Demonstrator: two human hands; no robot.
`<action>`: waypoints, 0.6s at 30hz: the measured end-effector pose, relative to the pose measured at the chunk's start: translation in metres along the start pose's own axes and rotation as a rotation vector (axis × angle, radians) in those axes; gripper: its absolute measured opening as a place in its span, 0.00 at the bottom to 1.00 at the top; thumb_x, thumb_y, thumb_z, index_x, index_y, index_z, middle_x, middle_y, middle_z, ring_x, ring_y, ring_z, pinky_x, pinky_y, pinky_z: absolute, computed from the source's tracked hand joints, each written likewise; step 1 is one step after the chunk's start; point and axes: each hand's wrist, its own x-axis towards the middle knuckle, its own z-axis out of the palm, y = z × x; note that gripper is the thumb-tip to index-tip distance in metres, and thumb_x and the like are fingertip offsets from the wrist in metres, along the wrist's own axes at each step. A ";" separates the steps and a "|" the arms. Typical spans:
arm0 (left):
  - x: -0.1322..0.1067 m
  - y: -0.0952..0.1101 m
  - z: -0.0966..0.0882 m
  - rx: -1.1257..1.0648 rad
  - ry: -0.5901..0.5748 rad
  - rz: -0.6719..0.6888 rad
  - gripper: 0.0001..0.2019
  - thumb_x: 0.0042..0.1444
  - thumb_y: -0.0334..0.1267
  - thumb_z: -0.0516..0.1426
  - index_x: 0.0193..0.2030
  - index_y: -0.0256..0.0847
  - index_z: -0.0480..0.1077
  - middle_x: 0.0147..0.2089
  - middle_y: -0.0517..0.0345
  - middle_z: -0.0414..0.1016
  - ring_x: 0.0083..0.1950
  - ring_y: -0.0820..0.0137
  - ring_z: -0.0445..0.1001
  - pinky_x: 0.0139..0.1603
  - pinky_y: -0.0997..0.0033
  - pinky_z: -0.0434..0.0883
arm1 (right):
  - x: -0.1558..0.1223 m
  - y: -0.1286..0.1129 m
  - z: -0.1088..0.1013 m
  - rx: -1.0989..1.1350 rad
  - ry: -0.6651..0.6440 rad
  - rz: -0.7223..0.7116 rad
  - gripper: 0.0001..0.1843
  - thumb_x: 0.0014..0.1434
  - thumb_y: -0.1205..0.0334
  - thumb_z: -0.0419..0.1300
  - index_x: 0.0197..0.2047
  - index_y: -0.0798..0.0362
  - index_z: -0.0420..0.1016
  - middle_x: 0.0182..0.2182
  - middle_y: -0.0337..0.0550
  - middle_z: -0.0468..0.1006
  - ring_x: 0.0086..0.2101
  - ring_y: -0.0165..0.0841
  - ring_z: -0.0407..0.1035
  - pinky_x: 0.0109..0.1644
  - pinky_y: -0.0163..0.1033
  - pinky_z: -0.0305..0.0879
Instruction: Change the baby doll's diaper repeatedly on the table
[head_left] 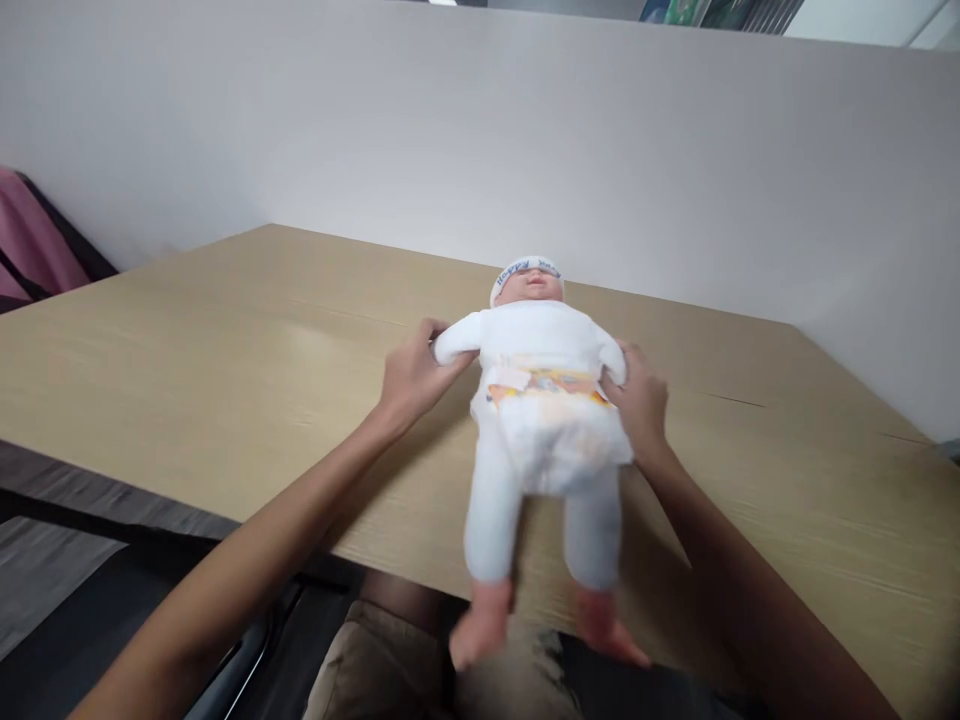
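Note:
A baby doll [540,335] in a white suit and a white cap with blue lettering is face up over the wooden table, its feet past the front edge. Around its waist sits a white diaper [562,435] with an orange patterned band. My left hand [420,370] grips the doll's arm on the left side, thumb on top. On the other side, my right hand [641,395] is closed around the other arm, its fingers partly hidden. The doll's legs and feet are slightly blurred.
The tan table [225,340] spreads out on both sides, with a pale wall or partition [450,130] behind it. A pink and black item [37,240] is at the far left. Below the front edge are a dark chair [82,620] and my legs in beige shorts [375,660].

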 end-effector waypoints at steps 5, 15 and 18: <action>-0.125 0.060 -0.083 -0.145 -0.160 -0.112 0.23 0.53 0.51 0.72 0.50 0.47 0.70 0.45 0.61 0.83 0.45 0.61 0.81 0.39 0.69 0.72 | -0.056 -0.028 -0.094 0.214 -0.067 -0.111 0.23 0.65 0.55 0.65 0.62 0.45 0.82 0.50 0.46 0.89 0.44 0.45 0.81 0.47 0.46 0.75; -0.332 0.069 -0.135 -0.181 -0.551 0.008 0.29 0.59 0.38 0.66 0.68 0.52 0.69 0.69 0.53 0.80 0.70 0.50 0.79 0.70 0.52 0.76 | -0.185 -0.075 -0.169 0.355 -0.366 -0.333 0.18 0.69 0.58 0.67 0.61 0.40 0.83 0.53 0.43 0.88 0.49 0.47 0.82 0.54 0.51 0.78; -0.374 0.052 -0.158 -0.103 -0.649 -0.049 0.37 0.58 0.36 0.64 0.75 0.52 0.64 0.72 0.51 0.77 0.72 0.49 0.77 0.71 0.53 0.75 | -0.226 -0.084 -0.169 0.392 -0.498 -0.393 0.15 0.73 0.56 0.63 0.60 0.41 0.83 0.51 0.41 0.88 0.49 0.45 0.81 0.58 0.50 0.74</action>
